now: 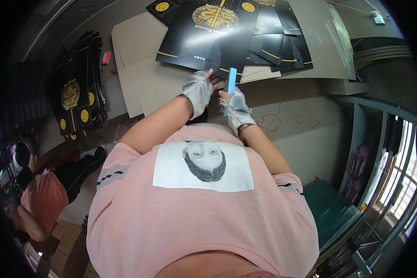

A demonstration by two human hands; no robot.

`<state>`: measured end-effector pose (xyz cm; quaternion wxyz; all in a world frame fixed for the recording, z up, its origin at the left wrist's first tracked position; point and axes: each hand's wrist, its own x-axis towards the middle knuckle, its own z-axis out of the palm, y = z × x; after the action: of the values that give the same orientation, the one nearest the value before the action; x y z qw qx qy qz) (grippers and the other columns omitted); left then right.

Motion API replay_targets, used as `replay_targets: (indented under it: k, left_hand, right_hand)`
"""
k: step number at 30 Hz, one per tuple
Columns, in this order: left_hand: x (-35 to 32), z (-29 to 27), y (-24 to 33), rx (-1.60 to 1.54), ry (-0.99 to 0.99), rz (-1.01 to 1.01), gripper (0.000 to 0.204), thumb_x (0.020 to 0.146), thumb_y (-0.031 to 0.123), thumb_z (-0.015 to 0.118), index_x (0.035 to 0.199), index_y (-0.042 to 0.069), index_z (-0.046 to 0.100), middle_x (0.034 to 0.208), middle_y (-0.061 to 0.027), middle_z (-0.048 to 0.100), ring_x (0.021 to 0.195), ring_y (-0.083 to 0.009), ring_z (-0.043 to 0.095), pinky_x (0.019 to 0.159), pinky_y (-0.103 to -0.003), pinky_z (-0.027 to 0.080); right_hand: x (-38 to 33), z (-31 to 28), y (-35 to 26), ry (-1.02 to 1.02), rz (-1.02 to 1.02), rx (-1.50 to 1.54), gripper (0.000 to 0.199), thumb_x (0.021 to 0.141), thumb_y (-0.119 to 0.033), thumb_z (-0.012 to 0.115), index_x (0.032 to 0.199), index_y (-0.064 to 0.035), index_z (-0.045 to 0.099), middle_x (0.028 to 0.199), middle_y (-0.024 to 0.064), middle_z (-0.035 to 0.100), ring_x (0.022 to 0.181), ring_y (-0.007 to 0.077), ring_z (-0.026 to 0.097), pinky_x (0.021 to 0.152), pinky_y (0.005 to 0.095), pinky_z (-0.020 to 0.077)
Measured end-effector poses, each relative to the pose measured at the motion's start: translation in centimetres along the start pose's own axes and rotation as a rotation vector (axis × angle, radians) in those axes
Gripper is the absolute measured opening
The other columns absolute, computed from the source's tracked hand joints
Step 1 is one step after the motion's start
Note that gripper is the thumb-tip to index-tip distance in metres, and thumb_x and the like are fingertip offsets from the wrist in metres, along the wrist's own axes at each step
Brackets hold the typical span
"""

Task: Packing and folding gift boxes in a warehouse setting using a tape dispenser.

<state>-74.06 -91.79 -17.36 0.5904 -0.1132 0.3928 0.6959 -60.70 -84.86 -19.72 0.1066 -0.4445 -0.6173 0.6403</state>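
Note:
My left hand [200, 89], in a worn white fingerless glove, is at the near edge of a large black printed sheet [190, 44] with a gold round emblem. Its thumb and fingers are apart, and the thumb tip meets the sheet's edge. Close beside it, my right hand [236, 105], gloved the same way, is closed around a light-blue bar-shaped tool [231, 79]. The tool points up and away from me, its upper end over the sheet's near edge. What kind of tool it is I cannot make out.
Smaller black sheets [282, 48] overlap at the right of the large one, on grey board [324, 51]. More black printed pieces [76, 90] lie at left near a small red box [106, 58]. Another person [46, 197] is at lower left. A metal frame [380, 109] stands at right.

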Motion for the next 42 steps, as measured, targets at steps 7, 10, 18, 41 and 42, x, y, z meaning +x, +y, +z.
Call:
replay_targets:
  k: [7,10,18,41,42]
  left_hand:
    - [-1.9,-3.2,3.2,-0.243,0.187,0.015,0.040,0.083,0.040,0.062,0.110,0.013,0.048,0.108,-0.0039,0.053,0.094,-0.0206,0.053,0.078,-0.033,0.043]
    - [-3.6,-4.5,7.7,-0.236,0.454,0.240,0.039,0.082,0.036,0.064,0.111,0.015,0.051,0.099,-0.0040,0.054,0.075,-0.0213,0.054,0.064,-0.033,0.049]
    - [-3.1,-2.1,7.1,0.201,0.300,0.132,0.026,0.077,0.012,0.069,0.095,0.011,0.051,0.097,-0.0024,0.052,0.078,-0.0189,0.054,0.064,-0.028,0.051]
    - [-14.1,-12.0,14.9,1.742,0.705,1.010,0.055,0.080,0.021,0.061,0.130,0.005,0.043,0.116,-0.0196,0.053,0.111,-0.0323,0.050,0.092,-0.038,0.042]
    - [-15.4,-14.8,16.0,1.890,0.923,1.085,0.061,0.079,0.023,0.061,0.132,0.005,0.038,0.124,-0.0212,0.048,0.117,-0.0348,0.045,0.094,-0.040,0.041]
  right_hand:
    - [-1.6,-3.5,-4.6,0.022,0.288,0.262,0.008,0.077,-0.005,0.059,0.081,-0.0057,0.051,0.063,0.0047,0.051,0.050,0.0144,0.047,0.044,0.0299,0.0375]
    - [-1.0,-7.1,-5.6,-0.073,0.206,0.010,0.009,0.078,-0.005,0.060,0.083,-0.0054,0.052,0.064,0.0049,0.052,0.050,0.0152,0.048,0.045,0.0299,0.0386]
    - [0.0,-4.4,-5.5,-0.204,0.026,0.127,0.024,0.074,-0.011,0.066,0.090,0.0002,0.053,0.074,0.0075,0.057,0.064,0.0172,0.055,0.059,0.0293,0.0465]
    - [1.7,-2.6,-7.1,-0.166,0.348,0.137,0.021,0.077,-0.020,0.065,0.085,-0.0060,0.052,0.062,0.0047,0.053,0.052,0.0175,0.053,0.050,0.0299,0.0461]
    - [1.2,-2.7,-8.4,-0.186,0.336,0.121,0.021,0.077,-0.020,0.065,0.085,-0.0060,0.052,0.062,0.0047,0.053,0.052,0.0175,0.053,0.050,0.0299,0.0461]
